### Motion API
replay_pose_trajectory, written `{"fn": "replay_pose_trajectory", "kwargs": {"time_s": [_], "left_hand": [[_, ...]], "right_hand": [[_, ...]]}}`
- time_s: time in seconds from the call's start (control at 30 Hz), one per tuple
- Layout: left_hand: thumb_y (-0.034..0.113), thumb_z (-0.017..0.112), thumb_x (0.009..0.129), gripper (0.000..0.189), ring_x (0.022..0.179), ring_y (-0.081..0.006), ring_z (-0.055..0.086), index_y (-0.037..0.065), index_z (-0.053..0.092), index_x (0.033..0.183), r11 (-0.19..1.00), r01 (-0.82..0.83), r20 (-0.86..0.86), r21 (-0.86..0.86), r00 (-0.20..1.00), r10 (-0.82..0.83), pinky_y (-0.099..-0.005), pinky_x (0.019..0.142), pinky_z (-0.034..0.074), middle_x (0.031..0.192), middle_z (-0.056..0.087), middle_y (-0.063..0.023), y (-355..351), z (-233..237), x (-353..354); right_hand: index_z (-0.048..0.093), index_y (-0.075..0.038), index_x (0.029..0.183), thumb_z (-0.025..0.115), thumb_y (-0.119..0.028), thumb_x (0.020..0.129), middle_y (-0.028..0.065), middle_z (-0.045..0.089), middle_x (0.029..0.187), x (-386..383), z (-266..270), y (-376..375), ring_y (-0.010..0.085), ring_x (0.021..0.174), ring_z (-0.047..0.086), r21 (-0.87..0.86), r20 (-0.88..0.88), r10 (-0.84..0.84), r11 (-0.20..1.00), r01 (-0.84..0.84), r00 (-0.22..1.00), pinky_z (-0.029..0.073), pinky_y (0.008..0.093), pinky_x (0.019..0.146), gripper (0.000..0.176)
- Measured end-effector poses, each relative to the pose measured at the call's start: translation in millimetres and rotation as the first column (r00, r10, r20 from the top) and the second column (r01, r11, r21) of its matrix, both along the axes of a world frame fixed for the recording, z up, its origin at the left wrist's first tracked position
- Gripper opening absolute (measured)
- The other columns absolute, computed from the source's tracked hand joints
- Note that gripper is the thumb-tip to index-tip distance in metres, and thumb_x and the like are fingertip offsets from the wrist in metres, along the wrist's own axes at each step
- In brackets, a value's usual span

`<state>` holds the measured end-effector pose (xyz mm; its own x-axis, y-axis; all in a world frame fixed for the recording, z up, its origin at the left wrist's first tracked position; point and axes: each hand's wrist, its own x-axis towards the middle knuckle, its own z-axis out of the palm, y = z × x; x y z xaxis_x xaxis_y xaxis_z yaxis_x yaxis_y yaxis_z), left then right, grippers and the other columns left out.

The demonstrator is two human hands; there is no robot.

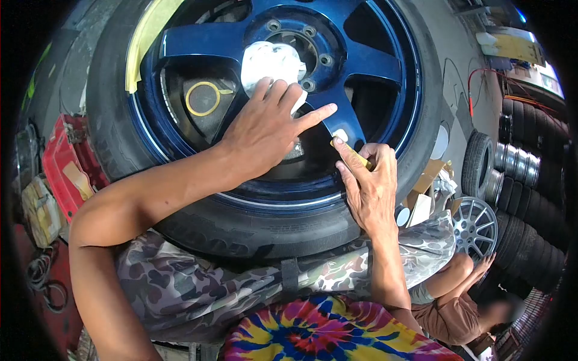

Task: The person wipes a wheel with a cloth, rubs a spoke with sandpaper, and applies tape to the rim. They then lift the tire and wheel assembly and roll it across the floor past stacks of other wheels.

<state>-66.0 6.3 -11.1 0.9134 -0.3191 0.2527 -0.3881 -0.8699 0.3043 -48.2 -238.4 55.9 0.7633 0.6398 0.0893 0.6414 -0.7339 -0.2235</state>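
A blue multi-spoke wheel (201, 41) with a black tire (253, 231) lies flat in front of me. Over its hub is a crumpled white cloth or paper (265, 60). My left hand (262, 129) reaches across with fingers spread, three fingertips against the white bundle's lower edge and one digit stretched toward a spoke. Between thumb and fingers, my right hand (372, 180) pinches a thin yellow strip-like tool (359, 157). A small white lump (339, 133) shows at the tool's tip, right by the spoke's surface.
Yellow masking tape (141, 54) covers part of the rim's left edge. A tape roll (191, 108) shows through a spoke gap. At left lies a red case (60, 156). A silver wheel (472, 222), stacked tires (524, 240) and a seated person (457, 313) are at right.
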Motion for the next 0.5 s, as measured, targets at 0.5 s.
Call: {"fn": "replay_pose_trajectory", "kwargs": {"time_s": [0.5], "left_hand": [[0.015, 0.072, 0.094, 0.072, 0.136, -0.0407, 0.048, 0.040, 0.052, 0.158, 0.988, 0.071, 0.092, 0.136, 0.992, -0.084, -0.0555, 0.118, 0.037, 0.150, 0.048, -0.0244, -6.6, 2.6, -6.2]], "right_hand": [[0.079, -0.014, 0.129, 0.077, -0.017, 0.094, 0.0087, 0.051, 0.099, 3.7, 1.0, -5.6, 0.0248, 0.091, 0.053, 0.122, -0.045, -0.175, 0.976, 0.179, 0.984, 0.046, 0.0396, 0.083, 0.035]]}}
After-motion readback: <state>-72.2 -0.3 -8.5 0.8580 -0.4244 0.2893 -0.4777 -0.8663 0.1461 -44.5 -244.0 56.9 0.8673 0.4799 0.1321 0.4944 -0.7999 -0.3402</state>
